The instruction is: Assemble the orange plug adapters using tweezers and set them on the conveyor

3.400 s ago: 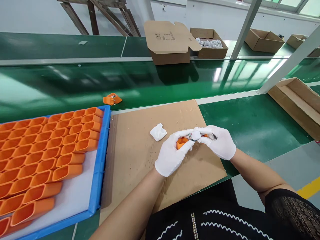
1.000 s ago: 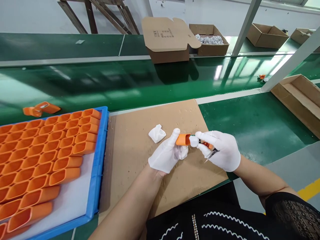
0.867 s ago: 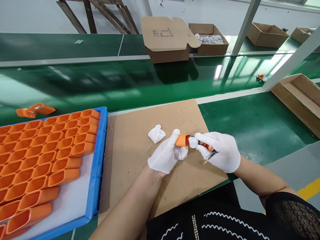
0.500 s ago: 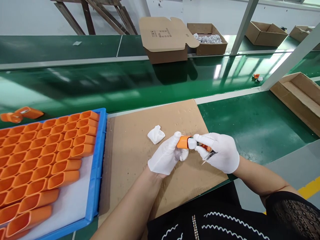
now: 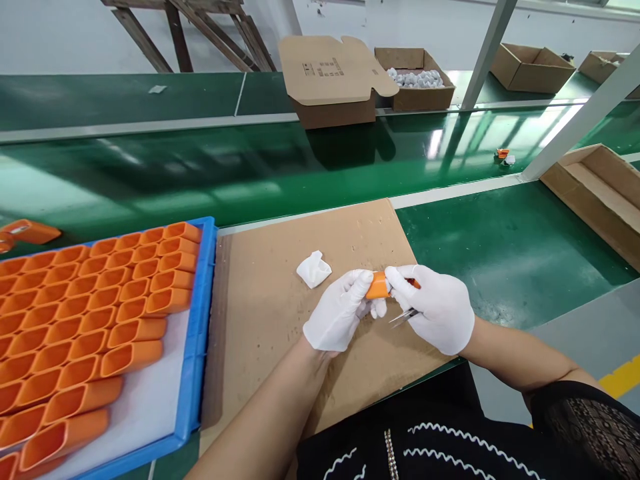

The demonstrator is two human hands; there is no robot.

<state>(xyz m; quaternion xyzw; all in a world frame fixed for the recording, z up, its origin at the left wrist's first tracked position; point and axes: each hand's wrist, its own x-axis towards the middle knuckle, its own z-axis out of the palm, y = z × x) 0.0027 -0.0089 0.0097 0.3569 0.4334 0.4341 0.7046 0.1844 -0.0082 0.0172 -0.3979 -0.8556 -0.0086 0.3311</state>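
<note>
White gloves cover both hands, which meet above a brown cardboard sheet [image 5: 270, 347]. My left hand [image 5: 340, 310] grips an orange housing [image 5: 377, 285] between thumb and fingers. At the housing's right end, my right hand [image 5: 433, 307] is closed around a part with a bit of orange-red showing; most of that part is hidden by the fingers. Metal tweezers [image 5: 403, 317] also stick out from under my right hand, pointing down and left. A crumpled white piece [image 5: 314, 269] lies on the cardboard, up and left of my left hand.
At left, a blue tray [image 5: 193, 373] holds rows of orange housings [image 5: 133, 357]. Orange parts [image 5: 33, 231] lie on the green belt [image 5: 225, 180] behind it, with small pieces [image 5: 505, 157] farther right. Cardboard boxes [image 5: 423, 99] stand at the back; an open box [image 5: 595, 200] is at right.
My hands have come closer together, and the white piece between them is now mostly covered by my right fingers. The orange parts and small pieces on the belt have shifted left.
</note>
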